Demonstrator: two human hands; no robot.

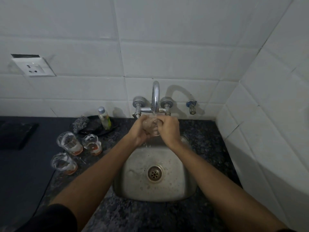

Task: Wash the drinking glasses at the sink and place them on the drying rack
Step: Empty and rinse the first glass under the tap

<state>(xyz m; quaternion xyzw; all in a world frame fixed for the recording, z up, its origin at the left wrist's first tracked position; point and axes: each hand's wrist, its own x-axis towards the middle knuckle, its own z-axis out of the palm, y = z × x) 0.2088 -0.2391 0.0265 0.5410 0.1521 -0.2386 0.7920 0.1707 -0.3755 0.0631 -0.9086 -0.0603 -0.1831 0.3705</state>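
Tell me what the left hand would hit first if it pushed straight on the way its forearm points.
The left hand points up and right, already wrapped on the glass under the tap. Pushing on, it would likely meet the right hand across the glass, or the faucet pipework behind; depth is unclear.

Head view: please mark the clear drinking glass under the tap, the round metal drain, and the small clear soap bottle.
Clear drinking glass (152, 126), head view: its side wall between both hands.
Round metal drain (155, 173), head view: strainer centre.
Small clear soap bottle (104, 118), head view: mid-body.
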